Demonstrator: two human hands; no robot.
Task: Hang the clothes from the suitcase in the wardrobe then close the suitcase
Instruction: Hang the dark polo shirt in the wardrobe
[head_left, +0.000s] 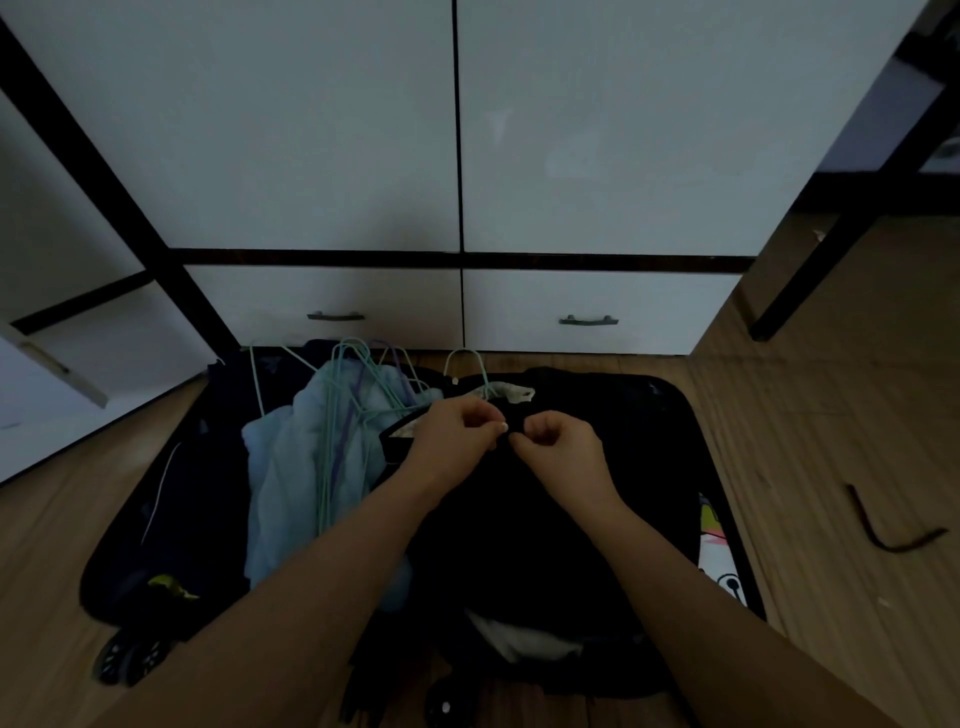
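Head view looks down on an open suitcase (156, 519) lying flat on the wooden floor (805, 441), right in front of a white wardrobe (311, 130) with both doors shut and two drawers below. Both bare arms reach forward over the right half of the case, and the hands meet near its far edge. Left hand (457, 436) has its fingers curled, the grip pinching the top edge of a black garment (519, 519) that spreads across the right half; right hand (563, 447) mirrors it just beside, its grip also pinching that same dark cloth, the two sets of fingertips nearly touching. What exactly sits between the fingertips is too dark to tell. Just beyond the hands, a pale hanger hook (462, 364) rises from the garment's neck area, beside a scrap of light fabric. To the left, a light blue garment (291, 467) lies crumpled in the middle of the case, with a bundle of thin wire hangers (353, 395), mint green and purple, lying on top of it. White cloth (519, 639) peeks out at the near edge of the case. Off to the right, a dark bent strip (883, 530) lies on the floor, well apart from the case.
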